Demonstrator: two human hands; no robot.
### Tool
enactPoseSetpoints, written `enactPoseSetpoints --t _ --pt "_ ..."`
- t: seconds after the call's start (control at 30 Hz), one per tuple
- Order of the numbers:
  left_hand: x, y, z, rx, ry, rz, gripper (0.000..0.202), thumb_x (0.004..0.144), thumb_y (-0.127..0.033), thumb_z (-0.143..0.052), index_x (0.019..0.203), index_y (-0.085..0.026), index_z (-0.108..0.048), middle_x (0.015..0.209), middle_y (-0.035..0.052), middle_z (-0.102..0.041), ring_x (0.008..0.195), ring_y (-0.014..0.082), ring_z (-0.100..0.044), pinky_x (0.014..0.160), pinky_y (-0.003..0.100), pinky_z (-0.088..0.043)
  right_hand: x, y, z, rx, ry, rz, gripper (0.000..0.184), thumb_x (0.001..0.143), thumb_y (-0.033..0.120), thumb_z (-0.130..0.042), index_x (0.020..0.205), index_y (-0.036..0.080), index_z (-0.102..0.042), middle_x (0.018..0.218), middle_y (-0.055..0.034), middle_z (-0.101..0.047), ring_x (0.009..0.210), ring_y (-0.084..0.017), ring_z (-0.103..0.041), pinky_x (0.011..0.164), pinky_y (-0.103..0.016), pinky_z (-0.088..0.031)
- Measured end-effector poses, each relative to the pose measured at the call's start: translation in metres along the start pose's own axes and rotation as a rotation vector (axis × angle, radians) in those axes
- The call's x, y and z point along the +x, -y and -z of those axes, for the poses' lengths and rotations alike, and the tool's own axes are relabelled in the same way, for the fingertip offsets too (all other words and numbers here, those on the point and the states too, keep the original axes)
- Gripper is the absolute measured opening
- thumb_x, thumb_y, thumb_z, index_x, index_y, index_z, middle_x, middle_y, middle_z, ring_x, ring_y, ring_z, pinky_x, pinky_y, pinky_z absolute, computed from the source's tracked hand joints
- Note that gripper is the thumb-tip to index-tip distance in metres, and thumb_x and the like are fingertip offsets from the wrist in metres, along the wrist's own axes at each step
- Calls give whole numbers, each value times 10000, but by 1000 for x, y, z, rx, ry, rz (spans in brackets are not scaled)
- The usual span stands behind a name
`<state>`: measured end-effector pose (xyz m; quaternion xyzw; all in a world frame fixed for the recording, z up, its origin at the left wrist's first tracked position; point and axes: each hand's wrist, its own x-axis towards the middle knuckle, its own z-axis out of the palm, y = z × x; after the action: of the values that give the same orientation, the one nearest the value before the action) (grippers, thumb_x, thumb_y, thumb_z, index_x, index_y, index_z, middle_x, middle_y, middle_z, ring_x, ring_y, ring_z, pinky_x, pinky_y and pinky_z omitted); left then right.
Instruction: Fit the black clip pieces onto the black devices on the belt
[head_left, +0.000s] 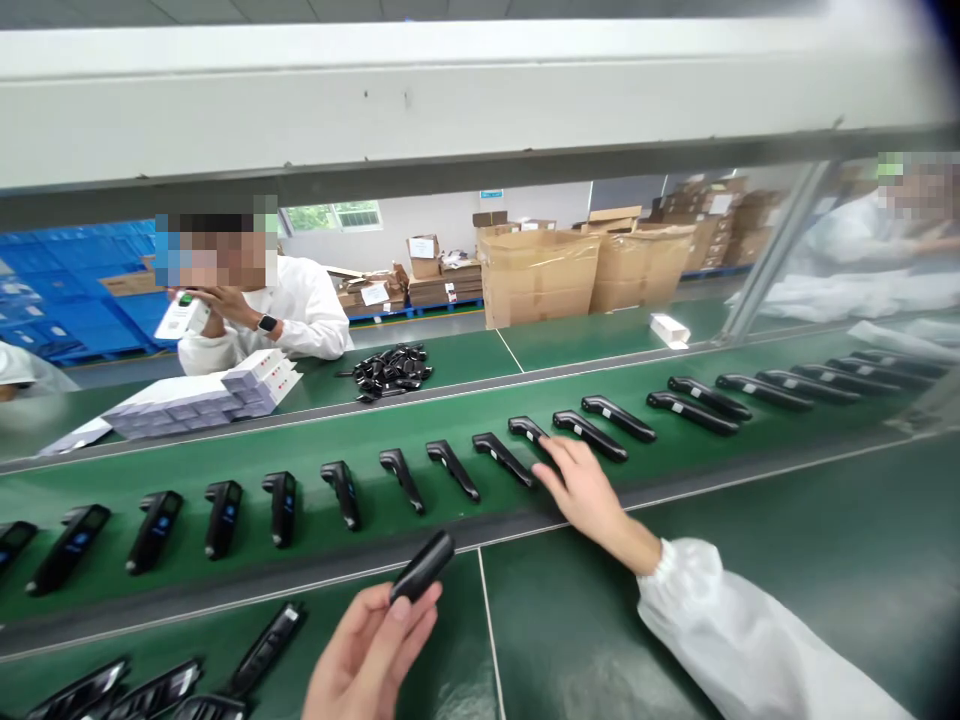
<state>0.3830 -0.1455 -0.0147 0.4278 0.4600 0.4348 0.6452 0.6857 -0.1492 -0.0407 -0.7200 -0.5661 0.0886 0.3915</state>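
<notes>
My left hand (379, 645) is closed around a black handheld device (422, 566) with a smooth, rounded end, raised in front of the belt's near edge. Its lower part is hidden by my fingers. My right hand (589, 495) reaches over the green conveyor belt (247, 440), fingers stretched and thumb apart. Its fingertips are at a black pistol-shaped device (527, 429) in the row, partly covering it; whether they touch it I cannot tell. Beside it lie a similar device (504, 459) on the left and another device (590, 436) on the right.
Black parts (262, 650) lie at the lower left of the near bench. Across the belt, a co-worker (255, 310) holds a white box (182, 316) behind stacked white boxes (202, 400) and a black pile (390, 372). A metal post (776, 255) stands at right.
</notes>
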Motion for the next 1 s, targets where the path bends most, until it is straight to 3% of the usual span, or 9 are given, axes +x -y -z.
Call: enactPoseSetpoints --t 0.13,0.27,0.33,0.43,0.53,0.63,0.77,0.87,1.0 --pt "-9 16 -51 -109 83 -14 414 729 -578 -752 924 -222 -670 1083 78 -718 1119 337 -652 873 434 -594 -53 67 -10 922 275 -77 418 874 475 -658 1240 277 -628 1117 -63 -686 1031 -243 -637 941 -418 -487" --pt "-14 27 -66 96 236 -28 455 823 -614 -649 1042 -217 -678 1074 93 -706 1025 281 -663 752 339 -603 -71 108 -17 1243 230 -286 425 805 419 -750 1199 296 -653 1027 -34 -689 965 -212 -629 875 -359 -491" --pt "-11 24 -52 326 363 -110 413 884 -571 -586 1110 -238 -679 1158 92 -686 1032 262 -656 788 321 -595 -64 104 -13 1210 249 -327 435 753 421 -788 1153 287 -680 1015 -32 -693 947 -210 -622 874 -353 -485" --pt "6 12 5 896 423 -427 375 898 -492 -554 1212 -323 -670 1370 60 -589 1231 286 -558 1038 401 -481 -40 66 6 935 220 -286 436 741 460 -768 1130 276 -697 995 -34 -697 934 -230 -629 886 -376 -483" --pt "26 4 83 1435 -16 -470 525 904 -469 -441 1378 -275 -559 1432 113 -529 1332 385 -449 1041 577 -439 -10 4 22 437 112 -181 336 762 467 -707 1033 270 -731 1050 -40 -712 1046 -281 -618 992 -416 -431" --pt "38 3 137 1688 -134 -329 573 912 -407 -356 1378 -144 -559 1385 191 -559 1284 416 -499 987 579 -478 15 -49 21 142 131 -137 284 795 437 -605 997 289 -738 1155 -29 -714 1108 -311 -625 1007 -423 -437" --pt "43 6 154 1632 -57 -369 501 929 -355 -333 1279 -166 -637 1346 116 -613 1255 308 -557 1043 453 -482 26 -75 17 -46 156 -167 366 827 446 -500 1074 296 -725 1153 -39 -731 1100 -330 -656 918 -413 -510" --pt "40 7 149 1540 -84 -415 476 934 -326 -325 1255 -158 -634 1353 126 -598 1193 275 -612 997 391 -527 25 -72 32 -76 110 -143 412 839 513 -501 1134 308 -702 1214 -42 -705 1120 -328 -648 936 -415 -509" --pt "30 3 137 1403 -31 -467 394 925 -253 -342 1151 -210 -661 1291 97 -624 1103 234 -663 909 296 -560 22 -70 45 -85 229 -41 341 823 527 -555 1071 366 -723 1350 1 -621 1268 -316 -550 1016 -418 -465"
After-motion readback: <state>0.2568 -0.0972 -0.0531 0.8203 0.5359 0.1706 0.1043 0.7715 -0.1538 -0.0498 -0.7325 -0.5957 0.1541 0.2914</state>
